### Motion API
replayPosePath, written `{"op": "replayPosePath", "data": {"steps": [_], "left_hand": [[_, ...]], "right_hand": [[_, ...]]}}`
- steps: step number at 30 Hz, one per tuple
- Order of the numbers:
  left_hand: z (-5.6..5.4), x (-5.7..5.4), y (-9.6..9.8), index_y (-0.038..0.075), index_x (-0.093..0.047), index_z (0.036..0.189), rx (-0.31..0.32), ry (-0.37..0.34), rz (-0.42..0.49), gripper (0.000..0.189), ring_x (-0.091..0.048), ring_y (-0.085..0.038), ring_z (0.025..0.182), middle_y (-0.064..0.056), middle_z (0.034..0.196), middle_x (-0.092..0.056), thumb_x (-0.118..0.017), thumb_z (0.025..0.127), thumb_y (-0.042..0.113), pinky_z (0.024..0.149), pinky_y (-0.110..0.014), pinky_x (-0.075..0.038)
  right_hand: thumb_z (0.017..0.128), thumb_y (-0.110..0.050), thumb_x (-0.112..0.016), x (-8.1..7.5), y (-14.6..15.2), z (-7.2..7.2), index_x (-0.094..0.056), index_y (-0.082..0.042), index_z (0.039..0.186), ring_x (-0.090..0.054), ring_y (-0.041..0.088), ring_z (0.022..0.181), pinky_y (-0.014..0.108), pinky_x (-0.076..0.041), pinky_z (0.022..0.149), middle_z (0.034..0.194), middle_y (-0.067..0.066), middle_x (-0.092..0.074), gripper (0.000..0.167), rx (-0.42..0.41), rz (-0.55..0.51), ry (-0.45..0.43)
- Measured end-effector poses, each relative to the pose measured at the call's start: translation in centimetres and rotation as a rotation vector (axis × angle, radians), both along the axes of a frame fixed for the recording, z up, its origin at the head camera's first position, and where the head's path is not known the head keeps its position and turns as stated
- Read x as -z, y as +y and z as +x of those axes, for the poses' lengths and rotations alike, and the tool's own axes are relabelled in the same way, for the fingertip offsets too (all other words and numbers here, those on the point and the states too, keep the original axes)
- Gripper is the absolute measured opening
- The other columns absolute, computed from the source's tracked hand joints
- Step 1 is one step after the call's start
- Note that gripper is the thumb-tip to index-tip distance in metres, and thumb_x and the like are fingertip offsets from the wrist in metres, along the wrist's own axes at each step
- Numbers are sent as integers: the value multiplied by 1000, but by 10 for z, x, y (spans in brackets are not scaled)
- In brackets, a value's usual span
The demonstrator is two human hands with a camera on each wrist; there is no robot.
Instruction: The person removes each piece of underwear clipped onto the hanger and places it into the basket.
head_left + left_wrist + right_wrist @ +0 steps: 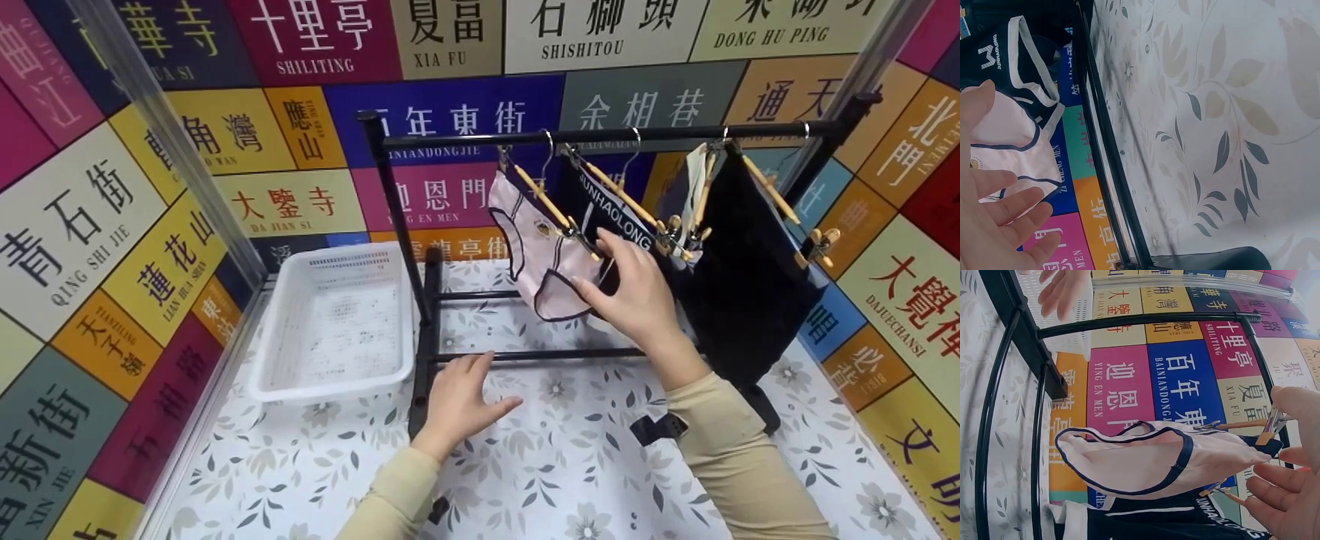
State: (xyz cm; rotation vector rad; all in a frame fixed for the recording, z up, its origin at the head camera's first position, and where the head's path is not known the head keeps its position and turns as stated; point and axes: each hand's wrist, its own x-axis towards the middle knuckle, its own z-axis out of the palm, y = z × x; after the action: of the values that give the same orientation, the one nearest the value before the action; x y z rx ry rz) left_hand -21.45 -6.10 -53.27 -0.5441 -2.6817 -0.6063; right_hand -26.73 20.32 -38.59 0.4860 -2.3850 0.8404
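Pink underpants (529,232) with dark trim hang from a wooden clip hanger (541,198) at the left of the garments on the rack. Close to the hanger's near clip is my right hand (637,292), its thumb and fingers spread apart; whether it touches the cloth I cannot tell. In the right wrist view, the fingers (1278,484) stand around the clip end without closing on it. Dark JUNHAOLONG underpants (611,214) hang just behind. My left hand (461,401) hovers before the rack's lower bars with loosely extended fingers, holding nothing.
The black metal rack (465,140) stands on a leaf-patterned cloth (555,480). Further right hang a pale garment (694,176) and a large black garment (750,277). A white plastic basket (274,330) sits left of the rack. Sign-patterned walls (450,97) enclose the table.
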Motion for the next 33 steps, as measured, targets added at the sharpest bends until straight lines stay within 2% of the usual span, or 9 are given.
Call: {"op": "replayPosePath", "data": {"steps": [14,23,33], "left_hand": [[-2,3,11,10,-56,138,9,-31,0,84,-58,-33,112,-12,123,-63,-66,79,69,93,-50,-47],[-5,5,21,9,-56,137,18,-40,28,83,-57,-31,115,-12,123,-63,-68,79,67,96,-49,-45],[-3,7,29,9,-55,139,27,-50,55,83,-58,-32,116,-13,127,-62,-69,79,65,97,-49,-45]], "right_hand": [[81,-24,-81,-12,-7,-5,-49,0,142,-55,34,115,46,-37,104,124,16,-63,72,-34,-15,39],[81,-24,-81,-21,-13,-10,-52,0,138,-57,33,110,45,-41,99,120,16,-64,68,-46,2,76],[83,-28,-80,-28,-19,-18,-53,-3,136,-59,32,109,47,-45,93,118,15,-65,65,2,1,14]]}}
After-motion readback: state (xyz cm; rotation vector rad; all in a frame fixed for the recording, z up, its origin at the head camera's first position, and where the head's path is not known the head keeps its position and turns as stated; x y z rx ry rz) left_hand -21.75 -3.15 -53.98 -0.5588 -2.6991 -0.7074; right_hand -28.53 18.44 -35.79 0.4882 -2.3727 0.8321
